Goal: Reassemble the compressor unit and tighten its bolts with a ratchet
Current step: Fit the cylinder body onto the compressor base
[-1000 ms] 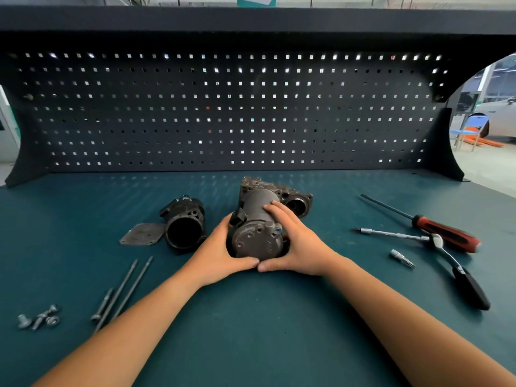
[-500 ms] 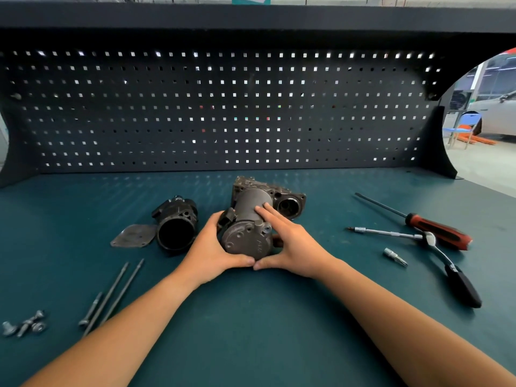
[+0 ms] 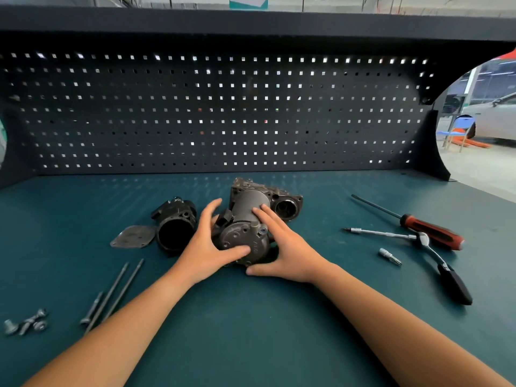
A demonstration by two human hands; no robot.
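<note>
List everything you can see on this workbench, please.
compressor body: one, grey-brown, bench centre
black housing: one, black, left of compressor body
flat plate: one, grey, left of housing
long bolts: three, grey, front left
short bolts: a few, silver, far front left
screwdriver: one, red-black handle, right
ratchet: one, silver, black handle, right
socket bit: one, silver, beside ratchet
bench: one, teal, underneath
pegboard: one, dark, behind
left hand: one, against compressor body's left side
right hand: one, fingers on its top
</note>
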